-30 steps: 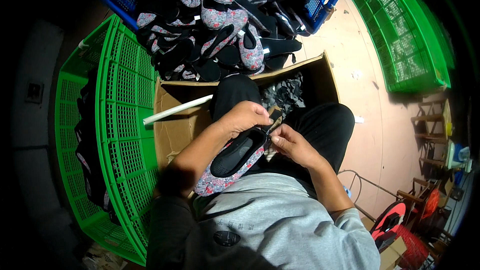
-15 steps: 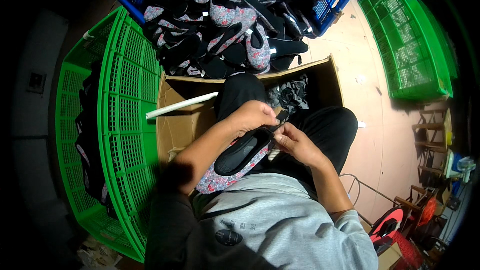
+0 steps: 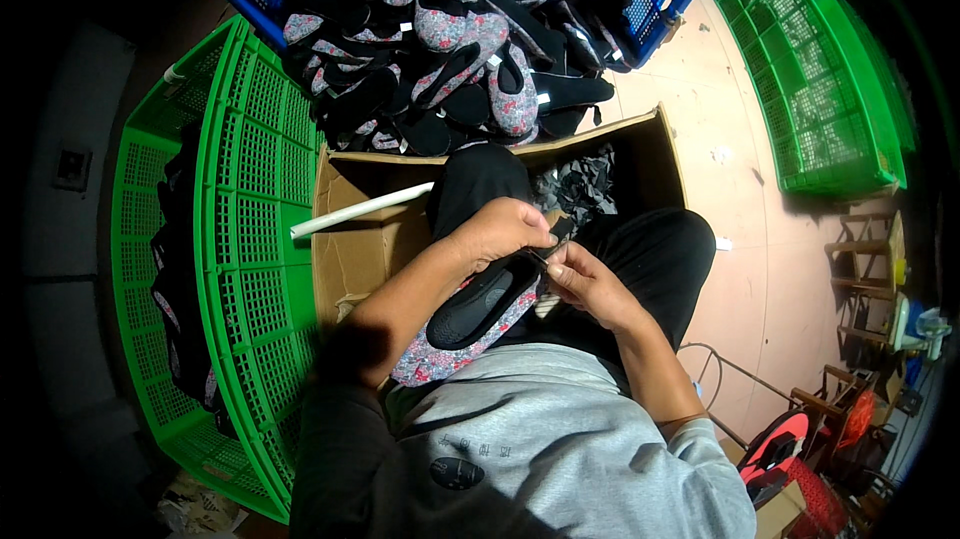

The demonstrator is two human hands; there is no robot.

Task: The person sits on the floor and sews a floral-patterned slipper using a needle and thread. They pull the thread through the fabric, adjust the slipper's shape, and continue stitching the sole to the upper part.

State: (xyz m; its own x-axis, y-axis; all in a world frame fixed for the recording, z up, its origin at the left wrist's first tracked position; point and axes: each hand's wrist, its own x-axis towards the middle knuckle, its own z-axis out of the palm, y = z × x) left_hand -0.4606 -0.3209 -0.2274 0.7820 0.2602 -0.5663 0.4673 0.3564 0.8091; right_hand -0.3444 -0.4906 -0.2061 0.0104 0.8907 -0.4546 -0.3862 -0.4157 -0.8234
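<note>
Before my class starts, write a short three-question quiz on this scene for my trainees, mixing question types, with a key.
1. True or false: the left hand and right hand are at the same end of the floral slipper.
2. What colour is the crate beside the pale rod? A) red B) green C) yellow
3. Fill in: dark scraps lie inside the open ____ box.

Key: 1 true; 2 B; 3 cardboard.

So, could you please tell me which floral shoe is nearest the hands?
The floral shoe by the grey shirt, its far end at left hand and right hand; the others lie apart, many heaped beyond the cardboard box.
</note>
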